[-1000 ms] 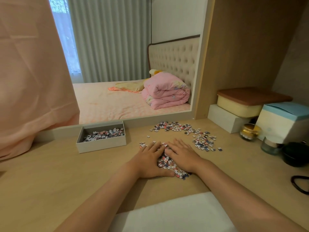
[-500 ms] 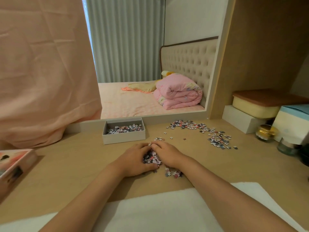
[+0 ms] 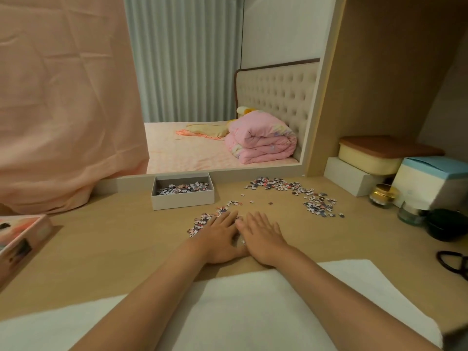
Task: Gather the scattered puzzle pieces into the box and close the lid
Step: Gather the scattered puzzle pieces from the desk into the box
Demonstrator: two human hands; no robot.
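Note:
A grey open box [image 3: 182,198] stands at the back of the wooden desk with several puzzle pieces inside. Its printed lid [image 3: 21,239] lies at the desk's left edge. My left hand [image 3: 219,238] and my right hand [image 3: 262,236] lie flat side by side on the desk, palms down, thumbs touching, over a small heap of puzzle pieces [image 3: 202,221] that spreads out to the left of my left hand. A larger band of scattered pieces [image 3: 301,193] curves across the desk to the right, beyond my hands.
At the right stand a white box [image 3: 347,178] bearing a cream container, a blue-topped box [image 3: 430,181], a small gold-lidded jar [image 3: 383,196], a glass jar [image 3: 410,214] and a black object [image 3: 447,224]. A white cloth [image 3: 253,312] covers the near edge. A pink curtain hangs at the left.
My hands have gone from cupped around a pile of pieces to flat on the desk, and the pieces now spread out leftward. The view has shifted left, showing the lid.

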